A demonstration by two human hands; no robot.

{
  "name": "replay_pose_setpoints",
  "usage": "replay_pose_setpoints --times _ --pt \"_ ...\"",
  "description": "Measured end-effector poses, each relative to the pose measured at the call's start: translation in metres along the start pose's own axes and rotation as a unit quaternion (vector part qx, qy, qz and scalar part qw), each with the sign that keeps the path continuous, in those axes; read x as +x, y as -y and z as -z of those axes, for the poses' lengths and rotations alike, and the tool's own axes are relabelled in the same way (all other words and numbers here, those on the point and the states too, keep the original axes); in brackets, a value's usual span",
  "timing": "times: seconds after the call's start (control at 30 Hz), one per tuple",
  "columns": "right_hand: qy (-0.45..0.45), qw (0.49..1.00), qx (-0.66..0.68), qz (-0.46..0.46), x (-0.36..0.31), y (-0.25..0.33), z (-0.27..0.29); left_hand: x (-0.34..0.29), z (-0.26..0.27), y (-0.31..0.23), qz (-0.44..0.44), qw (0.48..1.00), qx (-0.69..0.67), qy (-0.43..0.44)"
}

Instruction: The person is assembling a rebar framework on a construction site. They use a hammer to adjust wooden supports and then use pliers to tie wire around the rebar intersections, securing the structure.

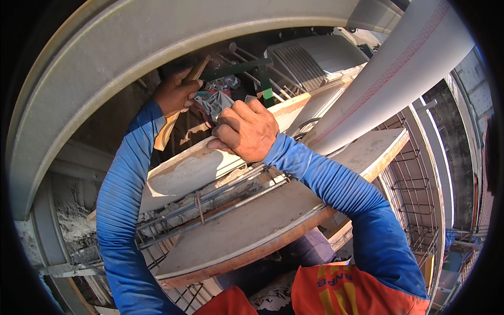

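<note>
My left hand [176, 94] is closed around a narrow wooden strip [166, 132], which sticks out above and below the fingers at a slant. To its right my right hand [247, 128] is curled into a fist just above the edge of a pale formwork board [189, 167]. What its fingers grip, if anything, is hidden; a small grey edge shows above the knuckles. Crumpled grey material [215, 103] lies between the two hands. Beyond them, a dark green bar [237, 69] reaches across, near some clear plastic bottles [227, 83].
Steel reinforcing bars [223, 193] and rough concrete run below the board. Nearer my body is a plywood panel [252, 223]. A thick white tube [386, 79] slants across the right, and a curved-looking grey beam [105, 50] spans the upper left. A rebar cage [415, 194] stands at right.
</note>
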State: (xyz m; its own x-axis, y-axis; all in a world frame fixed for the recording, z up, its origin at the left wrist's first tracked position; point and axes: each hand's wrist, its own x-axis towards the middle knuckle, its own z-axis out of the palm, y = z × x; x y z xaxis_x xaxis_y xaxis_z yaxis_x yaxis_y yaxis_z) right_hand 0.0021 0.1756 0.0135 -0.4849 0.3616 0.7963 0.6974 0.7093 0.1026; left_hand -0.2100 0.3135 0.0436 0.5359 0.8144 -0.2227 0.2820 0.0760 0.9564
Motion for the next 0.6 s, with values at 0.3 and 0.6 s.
replay_pose_setpoints --times 0.3,0.6 --pt "0.001 1.000 0.010 -0.004 -0.005 0.000 -0.001 -0.003 -0.023 -0.008 -0.049 0.995 0.088 -0.008" --pt "-0.004 1.000 -0.002 0.002 -0.006 -0.002 -0.002 -0.005 -0.033 -0.007 -0.033 0.996 0.045 0.073"
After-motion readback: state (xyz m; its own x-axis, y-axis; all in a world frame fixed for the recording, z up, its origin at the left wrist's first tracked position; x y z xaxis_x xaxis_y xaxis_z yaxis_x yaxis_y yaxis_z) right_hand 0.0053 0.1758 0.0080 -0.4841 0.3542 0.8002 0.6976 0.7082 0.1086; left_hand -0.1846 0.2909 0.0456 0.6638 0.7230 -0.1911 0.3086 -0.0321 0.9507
